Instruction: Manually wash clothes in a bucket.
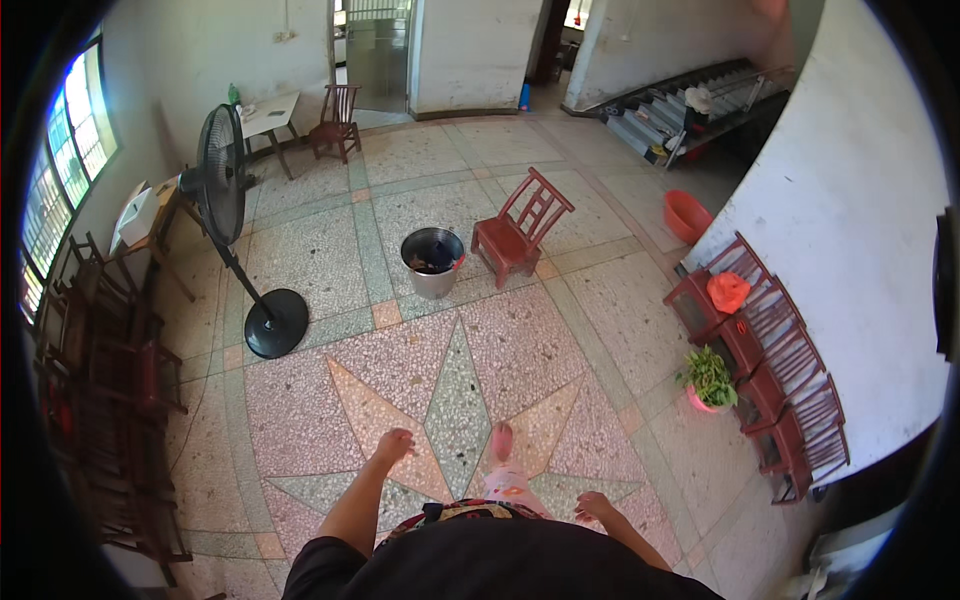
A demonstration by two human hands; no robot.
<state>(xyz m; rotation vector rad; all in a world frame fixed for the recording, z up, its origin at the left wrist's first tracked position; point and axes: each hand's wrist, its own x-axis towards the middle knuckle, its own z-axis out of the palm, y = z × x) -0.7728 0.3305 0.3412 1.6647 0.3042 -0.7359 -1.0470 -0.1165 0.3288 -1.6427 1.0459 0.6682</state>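
With my left hand (392,446) and right hand (594,506) both loose and holding nothing as I step over the terrazzo floor (330,250), I could trip on the standing fan (225,195), metal bucket (433,262) or red chair (520,230) ahead.

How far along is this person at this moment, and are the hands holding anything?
Done: nothing visible. In hand: nothing; left hand and right hand hang empty while the person stands on the star-patterned floor. Ahead, untouched: metal bucket beside a small red chair.
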